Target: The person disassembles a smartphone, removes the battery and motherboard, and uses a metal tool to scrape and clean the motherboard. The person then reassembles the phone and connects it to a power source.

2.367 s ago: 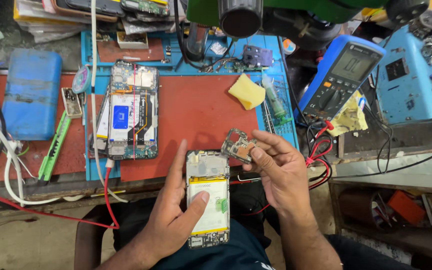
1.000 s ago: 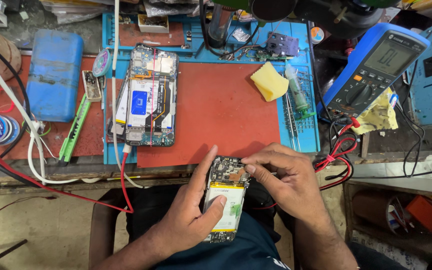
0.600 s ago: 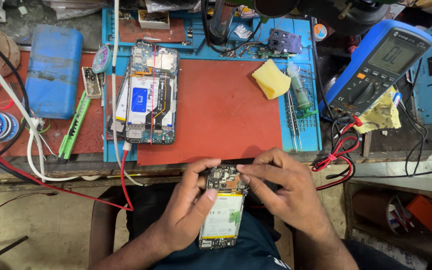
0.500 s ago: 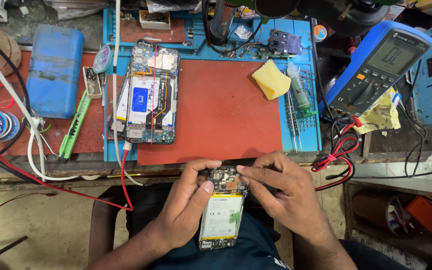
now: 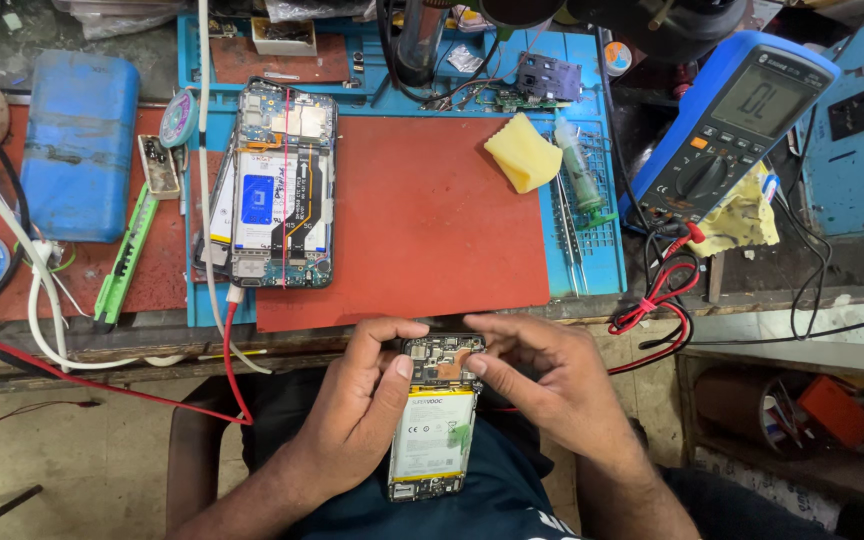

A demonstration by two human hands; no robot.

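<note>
Over my lap, just below the bench edge, I hold an opened phone (image 5: 434, 420) with its back cover off. Its white battery and the circuit board at the top are exposed. My left hand (image 5: 362, 410) grips the phone along its left side, thumb on the top corner. My right hand (image 5: 552, 375) rests its fingertips on the board at the phone's top right. A second opened phone (image 5: 277, 190) lies on the bench, at the left edge of the red mat (image 5: 432, 220).
A blue multimeter (image 5: 737, 120) with red and black leads sits at the right. A yellow sponge (image 5: 522, 150), tweezers (image 5: 567, 230) and a small bottle lie right of the mat. A blue box (image 5: 77, 145), a green tool (image 5: 124, 260) and white and red cables are at the left.
My right hand held a small metal part beside the phone and has brought its fingers down onto the top of the board. The phone has sunk a little lower toward my lap.
</note>
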